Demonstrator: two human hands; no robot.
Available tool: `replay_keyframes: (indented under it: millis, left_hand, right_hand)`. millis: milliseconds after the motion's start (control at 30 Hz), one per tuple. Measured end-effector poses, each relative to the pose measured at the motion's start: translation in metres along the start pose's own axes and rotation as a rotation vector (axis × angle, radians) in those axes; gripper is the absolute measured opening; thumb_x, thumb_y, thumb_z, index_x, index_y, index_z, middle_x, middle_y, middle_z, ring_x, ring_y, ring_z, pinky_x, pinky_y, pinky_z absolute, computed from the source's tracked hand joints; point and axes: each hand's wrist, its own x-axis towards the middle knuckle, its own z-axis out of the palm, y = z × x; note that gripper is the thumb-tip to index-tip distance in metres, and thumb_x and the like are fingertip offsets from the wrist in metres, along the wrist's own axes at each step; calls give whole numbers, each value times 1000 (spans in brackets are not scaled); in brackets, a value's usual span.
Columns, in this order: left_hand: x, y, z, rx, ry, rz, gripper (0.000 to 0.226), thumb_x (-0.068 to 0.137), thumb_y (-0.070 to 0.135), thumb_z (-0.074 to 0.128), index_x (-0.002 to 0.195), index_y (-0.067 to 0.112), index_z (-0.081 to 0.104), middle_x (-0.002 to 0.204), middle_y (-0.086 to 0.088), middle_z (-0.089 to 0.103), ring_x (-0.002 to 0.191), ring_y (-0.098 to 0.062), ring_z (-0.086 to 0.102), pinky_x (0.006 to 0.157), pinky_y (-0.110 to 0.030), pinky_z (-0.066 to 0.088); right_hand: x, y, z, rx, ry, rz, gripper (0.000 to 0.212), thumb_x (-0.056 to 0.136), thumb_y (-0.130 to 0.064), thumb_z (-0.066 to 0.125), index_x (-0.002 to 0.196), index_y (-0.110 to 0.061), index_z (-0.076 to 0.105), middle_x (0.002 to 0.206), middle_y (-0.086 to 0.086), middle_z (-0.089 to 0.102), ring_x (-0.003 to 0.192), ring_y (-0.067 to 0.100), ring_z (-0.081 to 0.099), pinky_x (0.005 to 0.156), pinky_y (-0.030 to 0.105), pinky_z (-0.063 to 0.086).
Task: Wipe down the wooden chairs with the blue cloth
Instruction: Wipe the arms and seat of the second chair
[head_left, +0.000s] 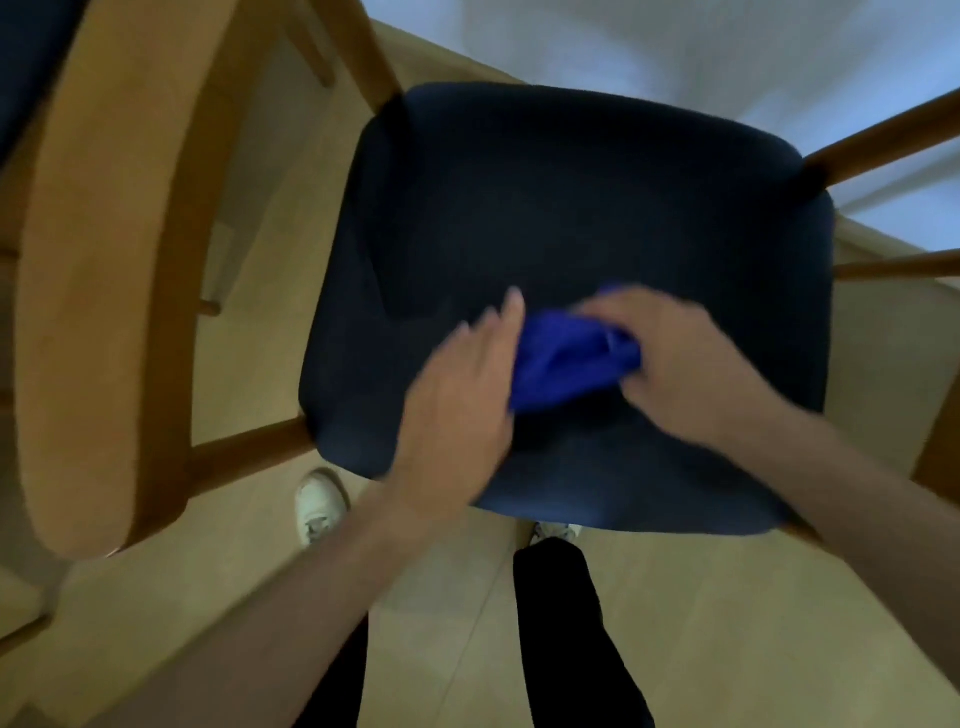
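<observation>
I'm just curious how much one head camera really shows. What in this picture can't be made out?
- Fingers of the left hand and right hand: smeared by motion blur in the head view.
- Blue cloth: partly covered by both hands, so its full shape is hidden.
- Wooden backrest: cut off by the left edge.
- Chair legs: mostly hidden beneath the dark seat.
- Right shoe: almost wholly hidden behind the seat.

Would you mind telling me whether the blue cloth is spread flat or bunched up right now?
Bunched up. The blue cloth shows folds and sits gathered between the left hand and right hand above the dark seat.
</observation>
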Motion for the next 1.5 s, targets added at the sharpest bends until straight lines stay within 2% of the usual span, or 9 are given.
replay_keyframes:
  millis: [100, 233, 400, 600, 833, 1000, 1167, 1367, 1500]
  left_hand:
    - [61, -45, -27, 13, 128, -88, 70, 81, 0, 61, 146, 11, 37, 143, -11, 48, 137, -26, 39, 118, -40, 25]
    - [47, -83, -23, 51, 80, -217, 63, 86, -6, 52, 145, 11, 39, 148, -7, 41, 142, -26, 30, 118, -37, 23]
    - [-49, -51, 4, 83, -59, -206, 68, 89, -1, 49, 151, 13, 27, 157, -4, 28, 148, -22, 17, 118, -32, 21]
    - [-89, -20, -2, 27, -135, -281, 74, 84, 10, 65, 150, 17, 32, 154, -1, 35, 144, -20, 29, 117, -35, 28]
    - [15, -102, -36, -87, 364, -641, 62, 81, 0, 55, 141, 11, 41, 135, -12, 51, 120, -29, 52, 98, -40, 46]
    - [-16, -91, 9, -43, 392, -709, 66, 85, -7, 51, 147, 11, 36, 150, -9, 40, 142, -27, 31, 118, -35, 22]
    - [-101, -32, 24, -52, 209, -590, 69, 66, -7, 75, 131, 4, 57, 135, -13, 57, 131, -33, 48, 107, -43, 36]
    - [-61, -50, -14, -24, 258, -621, 59, 79, -5, 59, 136, 8, 52, 140, -10, 52, 134, -29, 43, 108, -39, 37]
    - [8, -95, -42, -116, 394, -657, 49, 88, 2, 43, 137, 13, 42, 137, -7, 47, 122, -19, 45, 93, -25, 37]
  right_hand:
    - [73, -31, 7, 46, 301, -45, 50, 82, 0, 59, 130, -17, 60, 127, 8, 59, 115, 19, 55, 104, 32, 41]
    - [122, -72, 54, -3, 374, -50, 45, 86, 2, 53, 126, -17, 63, 130, 3, 59, 123, 18, 51, 108, 25, 35]
    - [23, -54, 88, -40, 148, -84, 54, 76, 13, 58, 127, -6, 64, 140, 14, 55, 137, 34, 40, 118, 33, 21]
    - [4, -55, 53, -139, -175, -189, 56, 78, 6, 67, 130, -15, 64, 141, 4, 55, 138, 22, 41, 116, 23, 23]
    - [179, -139, 40, -274, 65, -486, 32, 93, -6, 55, 120, -22, 63, 129, 1, 57, 121, 20, 52, 106, 30, 39]
    - [150, -123, 85, -366, 80, -455, 30, 98, -15, 46, 123, -23, 61, 135, 2, 55, 125, 22, 49, 104, 36, 39]
    - [33, -73, 76, -561, -156, -435, 65, 68, -20, 81, 130, -21, 60, 137, 8, 52, 116, 35, 49, 91, 52, 44]
    - [93, -104, 52, -638, -167, -662, 46, 79, -23, 74, 122, -15, 59, 144, 5, 51, 146, 22, 28, 120, 48, 9]
    - [167, -136, 38, -369, 42, -584, 34, 89, -13, 57, 121, -25, 54, 124, -1, 57, 118, 18, 54, 106, 34, 39]
